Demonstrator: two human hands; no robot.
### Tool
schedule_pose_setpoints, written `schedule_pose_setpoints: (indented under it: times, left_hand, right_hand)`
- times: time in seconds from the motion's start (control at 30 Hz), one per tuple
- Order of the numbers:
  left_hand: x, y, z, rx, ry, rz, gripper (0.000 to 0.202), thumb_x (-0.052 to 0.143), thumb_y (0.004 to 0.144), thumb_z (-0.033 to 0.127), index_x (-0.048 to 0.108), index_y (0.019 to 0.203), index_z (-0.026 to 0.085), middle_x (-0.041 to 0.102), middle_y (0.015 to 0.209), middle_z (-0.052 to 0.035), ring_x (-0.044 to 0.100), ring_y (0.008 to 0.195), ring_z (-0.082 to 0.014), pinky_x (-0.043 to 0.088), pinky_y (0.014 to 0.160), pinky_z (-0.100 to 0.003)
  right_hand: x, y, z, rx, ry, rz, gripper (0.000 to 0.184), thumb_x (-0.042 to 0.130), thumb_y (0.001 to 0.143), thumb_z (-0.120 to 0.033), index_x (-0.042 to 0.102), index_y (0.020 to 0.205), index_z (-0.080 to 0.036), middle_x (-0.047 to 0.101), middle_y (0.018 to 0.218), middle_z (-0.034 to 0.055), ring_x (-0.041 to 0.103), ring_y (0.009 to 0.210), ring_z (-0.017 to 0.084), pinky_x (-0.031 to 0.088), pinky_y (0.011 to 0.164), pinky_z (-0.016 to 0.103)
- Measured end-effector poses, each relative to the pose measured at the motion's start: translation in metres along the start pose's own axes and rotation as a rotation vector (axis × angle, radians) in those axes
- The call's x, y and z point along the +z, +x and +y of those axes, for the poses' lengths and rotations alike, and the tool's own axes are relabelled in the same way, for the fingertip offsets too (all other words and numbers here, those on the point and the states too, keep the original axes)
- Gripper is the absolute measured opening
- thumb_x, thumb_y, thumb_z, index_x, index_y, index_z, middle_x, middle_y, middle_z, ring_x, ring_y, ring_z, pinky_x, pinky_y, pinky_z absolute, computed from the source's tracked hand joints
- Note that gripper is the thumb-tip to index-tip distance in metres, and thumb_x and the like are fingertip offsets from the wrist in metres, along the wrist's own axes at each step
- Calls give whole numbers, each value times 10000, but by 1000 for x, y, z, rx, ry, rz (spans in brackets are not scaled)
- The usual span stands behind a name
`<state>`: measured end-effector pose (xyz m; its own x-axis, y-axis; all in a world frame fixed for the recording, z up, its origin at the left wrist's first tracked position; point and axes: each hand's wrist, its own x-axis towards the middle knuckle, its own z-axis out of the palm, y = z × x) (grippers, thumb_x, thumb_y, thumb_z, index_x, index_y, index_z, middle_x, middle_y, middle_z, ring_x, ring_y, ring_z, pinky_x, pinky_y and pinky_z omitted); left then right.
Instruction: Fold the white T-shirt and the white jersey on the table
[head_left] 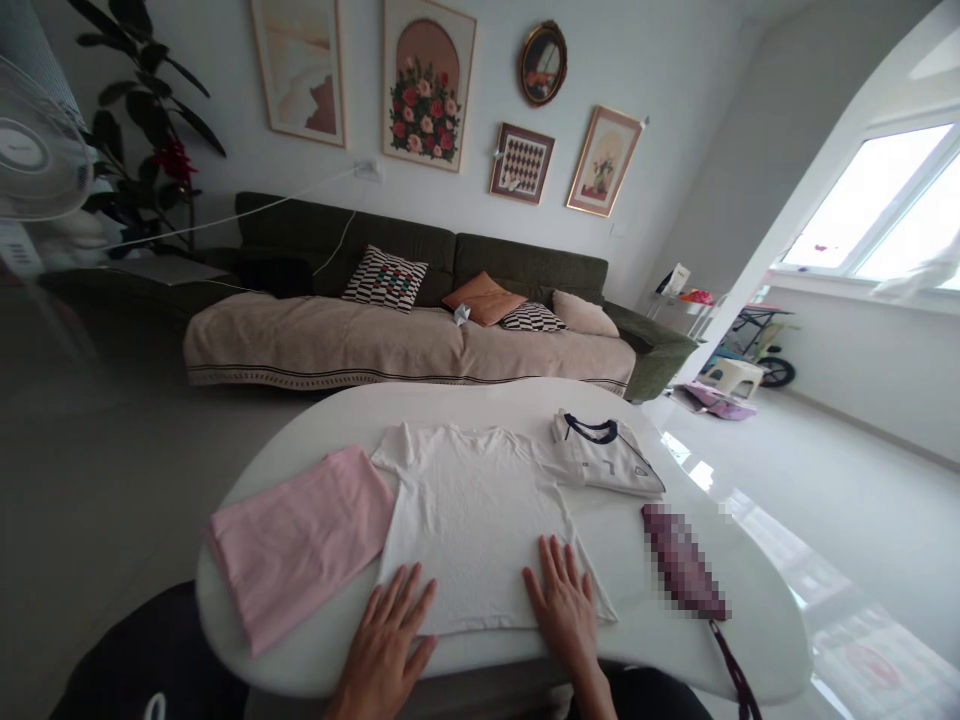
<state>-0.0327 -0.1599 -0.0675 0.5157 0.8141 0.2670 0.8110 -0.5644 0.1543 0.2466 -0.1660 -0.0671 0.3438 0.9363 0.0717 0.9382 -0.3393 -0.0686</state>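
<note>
A green sofa (420, 260) stands behind the white surface (675, 640). A white T-shirt (472, 520) lies spread at its middle, between a pink cloth (300, 545) and a folded shirt (604, 455). The left hand (386, 640) and right hand (566, 610) rest flat on its near hem, apart, gripping nothing.

Matt white cloth T-shirt (472, 510) and pink cloth (300, 545) lie on a glossy, smooth white table (750, 600).

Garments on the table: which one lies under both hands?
The plain white T-shirt in the middle, spread flat; the pink garment and navy-collared shirt lie beside it, untouched.
</note>
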Motion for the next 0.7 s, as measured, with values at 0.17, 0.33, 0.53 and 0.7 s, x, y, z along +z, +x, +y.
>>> schedule_pose_setpoints:
  times: [0.17,0.33,0.53,0.7]
  left_hand:
    - [-1,2,0,46,62,53,517,358,869,447,190,1351,364,284,1412,50,321,1269,-207,319,1001,-345]
    - [-2,1,-2,49,40,9,536,334,873,464,147,1362,351,258,1420,39,296,1284,-212,311,1010,-363]
    - [-6,3,-2,4,-63,-97,517,368,858,448,230,1348,356,246,1423,27,276,1293,-228,283,1027,-410]
    - [-30,28,-1,-125,-288,-237,452,488,793,409,508,1221,263,461,1316,-36,416,1210,-222,341,987,-343]
  right_hand:
    - [4,1,3,4,0,3,625,190,853,-537,180,1391,-221,175,1449,-17,86,1340,215,177,1047,454]
    - [3,2,4,8,8,-11,658,192,852,-536,158,1396,-168,183,1447,0,88,1340,206,175,1052,434]
    - [2,1,1,21,2,-6,650,195,856,-530,201,1389,-157,193,1447,15,87,1340,217,165,1055,442]
    - [4,0,1,13,13,23,642,200,861,-520,209,1386,-150,219,1439,31,112,1336,220,160,1054,449]
